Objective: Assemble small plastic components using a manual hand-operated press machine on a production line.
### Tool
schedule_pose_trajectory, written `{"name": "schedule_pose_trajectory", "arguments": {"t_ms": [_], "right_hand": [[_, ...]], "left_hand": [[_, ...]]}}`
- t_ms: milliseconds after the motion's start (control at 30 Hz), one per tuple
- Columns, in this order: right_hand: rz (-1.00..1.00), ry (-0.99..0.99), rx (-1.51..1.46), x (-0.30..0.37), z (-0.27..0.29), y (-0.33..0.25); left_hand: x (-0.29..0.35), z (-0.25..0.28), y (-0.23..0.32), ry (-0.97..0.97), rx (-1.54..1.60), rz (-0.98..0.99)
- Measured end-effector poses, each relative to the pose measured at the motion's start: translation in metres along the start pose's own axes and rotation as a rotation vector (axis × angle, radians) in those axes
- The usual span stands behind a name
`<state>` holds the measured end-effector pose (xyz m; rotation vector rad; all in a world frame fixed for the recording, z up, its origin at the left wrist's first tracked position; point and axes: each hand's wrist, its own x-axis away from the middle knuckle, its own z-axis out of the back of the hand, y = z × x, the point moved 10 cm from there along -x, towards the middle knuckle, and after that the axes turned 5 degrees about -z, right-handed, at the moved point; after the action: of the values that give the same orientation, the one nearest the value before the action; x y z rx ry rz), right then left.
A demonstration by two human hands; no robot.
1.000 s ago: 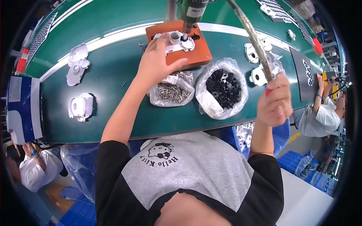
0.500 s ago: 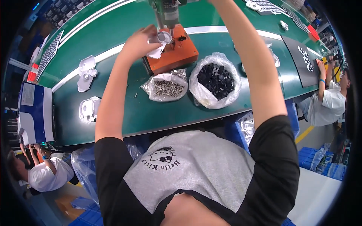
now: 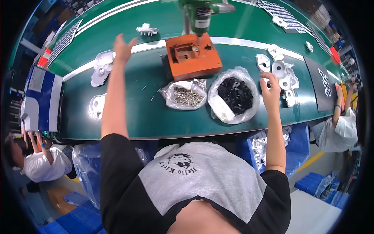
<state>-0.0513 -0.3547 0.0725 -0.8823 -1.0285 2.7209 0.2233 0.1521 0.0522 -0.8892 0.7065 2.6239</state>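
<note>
My left hand (image 3: 124, 50) is open, thumb and fingers apart, over the belt's near edge. Just beyond it on the green belt lies a white plastic part (image 3: 147, 29) with prongs, apart from the fingers. The orange fixture block (image 3: 194, 58) has an open cavity and stands beneath a green drill-like press head (image 3: 202, 19). My right hand (image 3: 271, 87), fingers bent and parted, hovers by a group of white plastic housings (image 3: 281, 70) on the right. A bit of white shows between its fingers, seemingly a piece on the table behind.
Near the front stand a bag of metal pins (image 3: 186, 96) and a bag of black plastic parts (image 3: 235, 95). More white housings (image 3: 102, 66) lie at left, beside a blue-white machine (image 3: 41, 101). A blue bin (image 3: 298, 150) is below the table edge. Co-workers sit at both sides.
My left hand has left the fixture and moved left; the white part it held now appears on the belt. My right hand has come down from the press to the white housings.
</note>
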Motion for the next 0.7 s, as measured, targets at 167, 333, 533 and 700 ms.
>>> {"name": "schedule_pose_trajectory", "arguments": {"t_ms": [167, 333, 533, 700], "right_hand": [[-0.189, 0.046, 0.691, 0.009, 0.007, 0.077], [-0.295, -0.169, 0.413, 0.015, -0.008, 0.096], [-0.057, -0.198, 0.482, 0.018, -0.012, 0.068], [-0.392, -0.023, -0.054, 0.008, 0.010, 0.127]], "left_hand": [[0.055, 0.025, -0.153, -0.488, -0.650, 0.419], [0.061, 0.016, -0.162, -0.603, -0.599, 0.358], [0.075, 0.064, -0.078, -0.622, -0.664, 0.575], [0.095, 0.075, -0.121, -0.691, -0.481, 0.470]]}}
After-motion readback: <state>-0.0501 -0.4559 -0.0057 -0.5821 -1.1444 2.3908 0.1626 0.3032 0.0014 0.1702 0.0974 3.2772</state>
